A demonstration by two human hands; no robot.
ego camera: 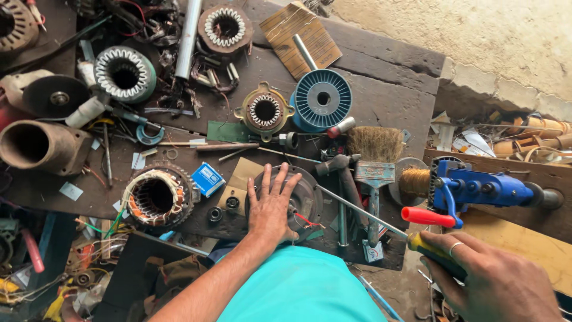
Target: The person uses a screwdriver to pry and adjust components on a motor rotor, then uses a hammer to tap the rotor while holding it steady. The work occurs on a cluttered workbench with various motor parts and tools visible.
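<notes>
left hand (271,206) flat, spread on motor cover (301,197), desk (381,95) center | right hand (497,280) at 4 o'clock, closed round screwdriver (381,223) handle | cover likely heavy, stiff metal; take by rim

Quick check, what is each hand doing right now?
Left hand: open, palm flat on the round motor cover.
Right hand: closed on the screwdriver.

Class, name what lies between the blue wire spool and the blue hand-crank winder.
In the head view, a paint brush lies between the blue wire spool and the blue hand-crank winder.
</notes>
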